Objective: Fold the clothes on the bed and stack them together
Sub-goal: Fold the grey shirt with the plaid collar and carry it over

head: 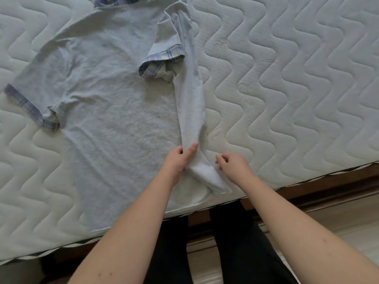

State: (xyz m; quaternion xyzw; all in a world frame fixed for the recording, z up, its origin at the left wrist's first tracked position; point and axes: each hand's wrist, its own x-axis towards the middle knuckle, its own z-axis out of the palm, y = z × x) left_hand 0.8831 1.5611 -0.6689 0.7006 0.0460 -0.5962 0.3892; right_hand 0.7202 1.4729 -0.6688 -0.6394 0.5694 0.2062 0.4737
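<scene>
A light grey short-sleeved shirt (pixel 106 95) with blue plaid cuffs and collar lies flat on the quilted mattress. Its right side is turned inward as a long narrow fold (pixel 190 103), with the right sleeve (pixel 162 64) lying over the body. My left hand (pixel 179 160) pinches the lower end of that fold between thumb and fingers. My right hand (pixel 231 162) hovers just to the right of the fold, fingers loosely curled, holding nothing. The left sleeve (pixel 32 103) is spread out to the side.
The white quilted mattress (pixel 287 89) stretches to the right of the shirt. Its front edge runs diagonally above a dark wooden bed frame (pixel 328 187). My legs in dark trousers (pixel 235 242) stand against the bed, on a pale floor.
</scene>
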